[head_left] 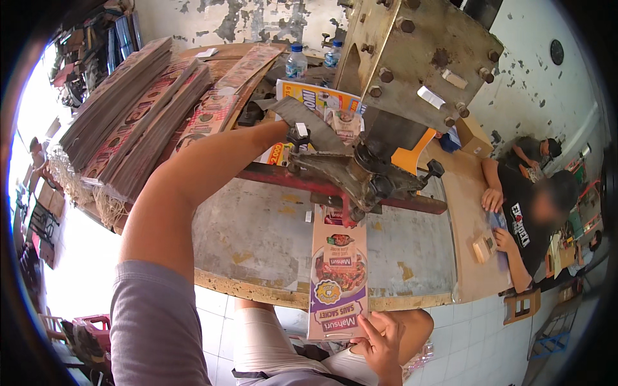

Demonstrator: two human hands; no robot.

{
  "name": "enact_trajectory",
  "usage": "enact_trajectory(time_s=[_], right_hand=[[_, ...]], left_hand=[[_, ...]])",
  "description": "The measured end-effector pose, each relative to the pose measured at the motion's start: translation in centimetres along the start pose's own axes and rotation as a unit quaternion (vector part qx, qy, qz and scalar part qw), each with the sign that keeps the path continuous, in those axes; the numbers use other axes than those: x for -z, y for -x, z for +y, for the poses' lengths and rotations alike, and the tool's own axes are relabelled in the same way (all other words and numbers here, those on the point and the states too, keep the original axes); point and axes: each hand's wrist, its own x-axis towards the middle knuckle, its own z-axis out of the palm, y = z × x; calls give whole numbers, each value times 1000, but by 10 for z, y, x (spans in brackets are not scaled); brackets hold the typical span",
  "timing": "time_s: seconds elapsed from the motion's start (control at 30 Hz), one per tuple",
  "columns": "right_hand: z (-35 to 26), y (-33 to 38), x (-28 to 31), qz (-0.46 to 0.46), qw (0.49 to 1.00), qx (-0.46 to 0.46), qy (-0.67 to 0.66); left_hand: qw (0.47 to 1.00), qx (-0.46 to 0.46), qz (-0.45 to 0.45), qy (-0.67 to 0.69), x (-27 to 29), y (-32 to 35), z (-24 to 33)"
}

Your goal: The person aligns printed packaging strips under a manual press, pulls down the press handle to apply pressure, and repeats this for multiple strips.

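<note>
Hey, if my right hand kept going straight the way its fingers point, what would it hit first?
Your right hand would likely meet the long printed strip first: its fingertips overlap the strip's near right corner in the picture, apparently touching, though depth is hard to judge.

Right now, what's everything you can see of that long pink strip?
The strip is long, narrow and flat, and looks like card or plastic. It's peach-pink, with food pictures, a yellow badge and a purple band. It lies on the table, its near end sticking out past the edge. The metal machine hides its far end. The right hand is at its near right corner.
</note>
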Motion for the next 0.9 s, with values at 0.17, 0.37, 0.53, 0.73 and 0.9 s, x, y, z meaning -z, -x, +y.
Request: enact_trajectory(time_s=[0.17,0.37,0.53,0.73,0.9], right_hand=[[11,-10,-2,-42,999,20,-15],[14,-6,6,-41,996,54,-64],[17,-13,-1,-62,997,50,-14],[16,-35,-15,-46,997,45,-35],[16,-44,-10,-53,998,24,1]], left_hand=[[1000,6,11,20,0,0,1],[999,16,27,42,1,-3,-5],[993,25,59,103,3,-12,-17],[824,-31,134,549,14,-34,-24],[801,-64,193,563,-2,-61,52]])
